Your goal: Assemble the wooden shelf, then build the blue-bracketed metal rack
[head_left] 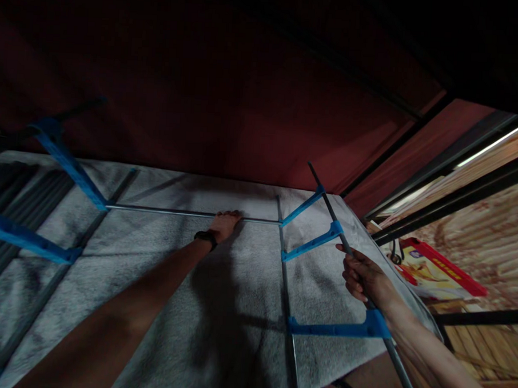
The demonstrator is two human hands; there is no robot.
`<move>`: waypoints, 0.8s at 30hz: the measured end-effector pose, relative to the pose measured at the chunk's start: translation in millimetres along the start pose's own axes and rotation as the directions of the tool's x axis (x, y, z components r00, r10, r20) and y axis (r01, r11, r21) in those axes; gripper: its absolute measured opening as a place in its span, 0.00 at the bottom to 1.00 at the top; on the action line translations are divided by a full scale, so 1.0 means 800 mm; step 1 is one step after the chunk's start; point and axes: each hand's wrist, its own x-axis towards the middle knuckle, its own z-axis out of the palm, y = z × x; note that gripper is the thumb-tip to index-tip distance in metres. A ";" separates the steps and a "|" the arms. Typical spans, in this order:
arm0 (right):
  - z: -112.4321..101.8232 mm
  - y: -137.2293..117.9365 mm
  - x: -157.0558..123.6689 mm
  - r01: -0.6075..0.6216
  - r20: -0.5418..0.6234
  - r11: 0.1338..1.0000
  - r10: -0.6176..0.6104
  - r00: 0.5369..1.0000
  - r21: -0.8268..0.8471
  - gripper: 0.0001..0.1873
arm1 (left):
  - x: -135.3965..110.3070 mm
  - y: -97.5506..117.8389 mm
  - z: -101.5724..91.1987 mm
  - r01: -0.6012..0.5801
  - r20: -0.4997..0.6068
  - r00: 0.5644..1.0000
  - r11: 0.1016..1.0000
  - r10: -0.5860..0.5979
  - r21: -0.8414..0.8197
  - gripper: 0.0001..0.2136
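Head view: your L hand (225,225) is on the bar (164,211), fingers draped over the top; can't tell if they close fully underneath. Bar's long axis runs L–R across the far part of the cloth (145,240), approx level in view, btwn the L tube (39,307) & the R tube (285,295). Your grip sits off-center, nearer the R end, so most of the bar lies to the L of that hand. Your R hand (365,276) is wrapped round the R rail (400,369), fingers curled, no visible gap, index sticking out a bit; it sits btwn the mid bracket (314,242) & the near bracket (339,329). R rail's long axis runs front-to-back, slanting from far L to near R, i.e. crosswise to the bar. Bar's R end meets the R tube by the foot of the far bracket (302,206); your L hand is much closer to that joint than to the L one. R hand's well apart from the bar.
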 end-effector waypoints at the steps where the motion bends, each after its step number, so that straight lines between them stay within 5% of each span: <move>1: 0.000 0.000 -0.001 0.001 0.003 1.000 -0.001 1.000 0.000 0.32 | 0.000 0.000 0.000 -0.001 -0.003 1.000 1.000 0.001 0.000 0.26; 24: 0.006 -0.006 -0.006 -0.002 -0.047 0.992 -0.004 0.999 -0.125 0.41 | -0.001 -0.008 0.002 -0.005 -0.019 1.000 0.999 0.005 -0.046 0.26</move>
